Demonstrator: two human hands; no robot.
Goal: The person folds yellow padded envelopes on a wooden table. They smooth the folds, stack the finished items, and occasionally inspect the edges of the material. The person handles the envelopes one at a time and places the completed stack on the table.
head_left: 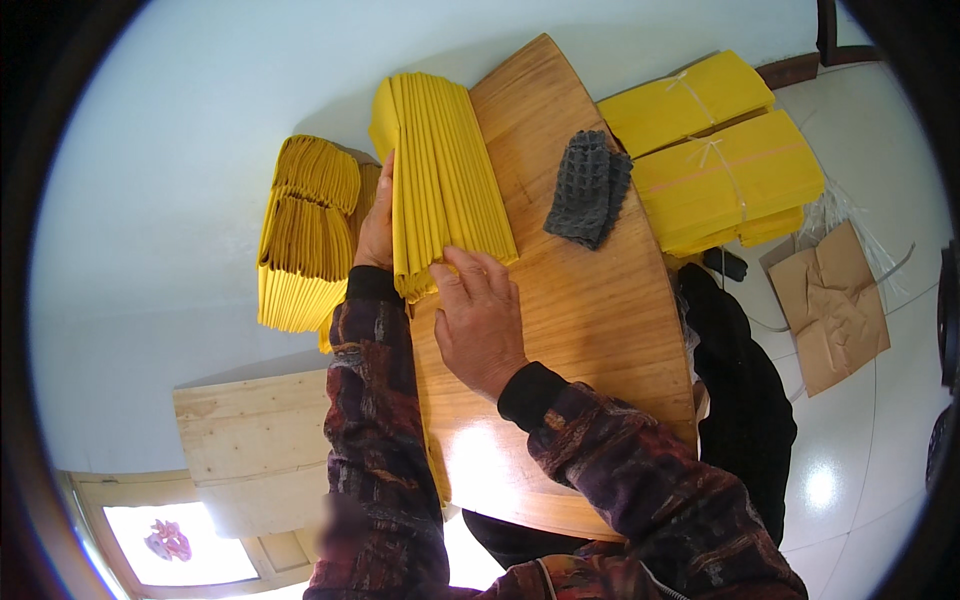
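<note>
A stack of yellow folded paper sheets (445,170) lies on the wooden table (590,330), its folded edges running in long parallel ridges. My left hand (376,225) holds the stack along its left side, with some fingers hidden behind the paper. At the stack's near end is my right hand (480,325). Its bent fingertips touch or nearly touch the bottom edge, and the thumb stands apart with nothing seen in its grasp. A dark grey textured cloth (590,190) lies crumpled on the table, right of the stack.
More yellow folded bundles (308,230) stand left of the table, by the pale wall. Tied yellow paper bundles (735,175) sit beyond its right edge. Brown wrapping paper (835,305) and white strings lie on the tiled floor. A light wooden board (255,440) is at lower left.
</note>
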